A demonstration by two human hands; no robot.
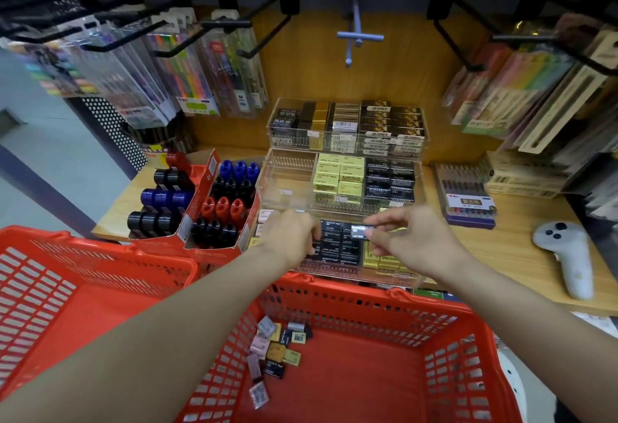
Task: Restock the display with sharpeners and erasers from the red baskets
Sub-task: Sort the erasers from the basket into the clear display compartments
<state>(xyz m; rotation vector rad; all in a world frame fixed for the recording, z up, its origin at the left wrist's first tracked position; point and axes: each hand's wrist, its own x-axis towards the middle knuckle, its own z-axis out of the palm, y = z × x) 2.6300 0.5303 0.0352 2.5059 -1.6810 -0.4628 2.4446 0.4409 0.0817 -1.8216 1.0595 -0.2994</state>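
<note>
Two hands of mine are out over the lowest tier of the clear acrylic display (344, 277), which sits at about twelve o'clock from the nearer red basket (374, 302). My right hand (418, 242) pinches a small black eraser (360, 232) between thumb and forefinger, holding it just above the rows of black erasers (334, 248) already packed in that tier. My left hand (291, 235) has its fingers curled down onto the left edge of those same black rows; whether it grips one or only presses on them I cannot tell.

Yellow erasers (384, 260) fill the part of the tier under my right hand, and pale pink ones (264, 218) show at nine o'clock from my left hand. The middle tier holds yellow boxes (339, 175) beside black boxes (389, 176), with its left compartment (287, 181) bare.

Loose erasers (277, 352) in black, tan, pink and grey lie in a heap at the far left corner of the near basket's floor. A second red basket (77, 289) stands at nine o'clock from it. At eleven o'clock, a red cardboard carton (197, 208) holds blue, black and red sharpeners (227, 202), just beside the display. A white controller (568, 255) lies on the wooden shelf (511, 245) at two o'clock.
</note>
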